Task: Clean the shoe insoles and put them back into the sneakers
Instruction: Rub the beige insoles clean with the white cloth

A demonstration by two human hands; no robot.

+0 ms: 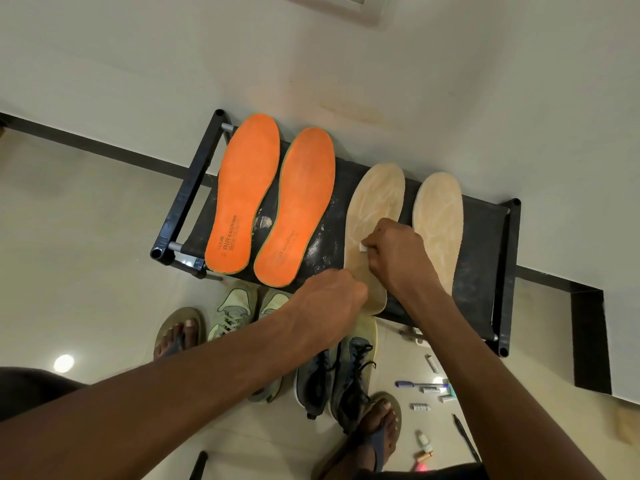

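Beige insole [372,216] on rack [485,237]: right hand [394,254] grip pinching white eraser [364,248] (left hand [332,303] curled on heel).

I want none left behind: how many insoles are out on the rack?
4, all on the black rack: two orange insoles at its left end, two beige insoles at its right, arms covering the heel ends of both. None seem hidden.

Four insoles lie on a black fabric-topped shoe rack [485,237]: two orange foam insoles [244,192] left, two beige ones right. The right hand [394,256] pinches a small white eraser-like piece [364,248] against the nearer beige insole [372,206]; the left hand [329,303] grips its heel end.
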